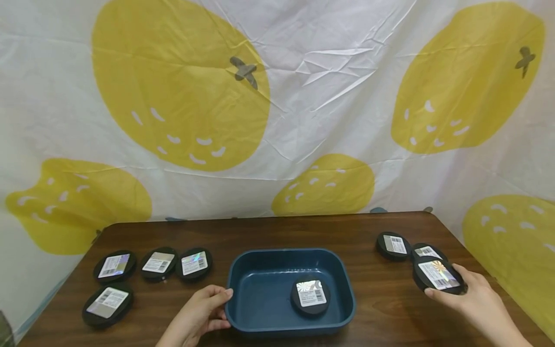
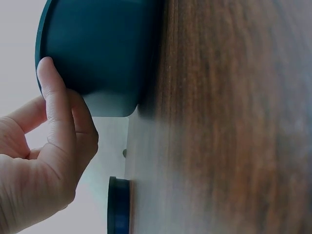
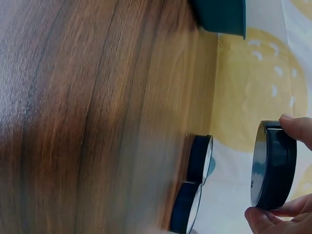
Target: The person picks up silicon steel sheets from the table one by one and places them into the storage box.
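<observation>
A dark blue rectangular basin (image 1: 256,301) stands at the front middle of the table, with one round black labelled container (image 1: 310,297) lying inside it. My left hand (image 1: 204,311) pinches the basin's left rim; the left wrist view shows the fingers (image 2: 58,107) against its outer wall. On the right, my right hand (image 1: 477,294) grips another round black container (image 1: 438,275) by its sides, label facing up. The right wrist view shows that held container (image 3: 275,165) raised off the table, apart from two more black containers (image 3: 200,158) standing there.
Several similar black containers (image 1: 114,266) with silver labels lie left of the basin. Two others, one a black container (image 1: 393,246) at the back right, sit near the held one. A lemon-print cloth (image 1: 329,120) hangs behind the brown wooden table (image 1: 381,308).
</observation>
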A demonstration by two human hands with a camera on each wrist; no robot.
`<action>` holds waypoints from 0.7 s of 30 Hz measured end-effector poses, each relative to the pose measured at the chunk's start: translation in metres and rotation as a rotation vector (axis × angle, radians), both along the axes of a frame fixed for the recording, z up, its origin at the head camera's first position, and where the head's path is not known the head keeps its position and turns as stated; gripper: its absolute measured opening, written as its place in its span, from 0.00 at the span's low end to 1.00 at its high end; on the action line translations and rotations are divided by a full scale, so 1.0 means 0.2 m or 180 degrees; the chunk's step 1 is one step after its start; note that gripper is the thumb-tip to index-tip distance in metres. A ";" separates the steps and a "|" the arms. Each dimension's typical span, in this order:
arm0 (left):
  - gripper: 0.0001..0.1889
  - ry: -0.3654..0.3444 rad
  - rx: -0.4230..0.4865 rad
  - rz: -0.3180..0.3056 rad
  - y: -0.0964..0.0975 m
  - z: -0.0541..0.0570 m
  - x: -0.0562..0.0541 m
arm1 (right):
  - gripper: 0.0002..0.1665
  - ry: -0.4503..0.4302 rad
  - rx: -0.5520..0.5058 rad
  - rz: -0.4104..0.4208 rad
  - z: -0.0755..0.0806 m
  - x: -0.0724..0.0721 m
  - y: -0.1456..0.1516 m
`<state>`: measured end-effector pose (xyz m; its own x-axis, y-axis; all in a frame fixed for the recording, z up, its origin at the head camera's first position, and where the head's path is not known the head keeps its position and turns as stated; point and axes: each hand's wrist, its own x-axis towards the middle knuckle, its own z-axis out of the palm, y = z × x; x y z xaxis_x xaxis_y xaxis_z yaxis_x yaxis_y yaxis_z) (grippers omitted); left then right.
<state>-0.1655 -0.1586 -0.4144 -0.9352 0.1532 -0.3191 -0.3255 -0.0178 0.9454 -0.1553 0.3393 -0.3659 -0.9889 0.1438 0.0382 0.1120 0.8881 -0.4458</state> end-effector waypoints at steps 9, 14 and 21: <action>0.09 0.0008 -0.0034 0.0047 0.01 -0.01 0.00 | 0.57 0.0069 0.0039 0.0029 0.02 0.00 -0.05; 0.09 0.0002 -0.0038 0.0054 0.01 -0.01 0.00 | 0.58 0.0045 0.0060 0.0058 0.03 0.00 -0.08; 0.09 0.0011 -0.0055 0.0093 0.02 -0.01 0.00 | 0.59 -0.0021 0.0066 0.0077 0.03 0.00 -0.10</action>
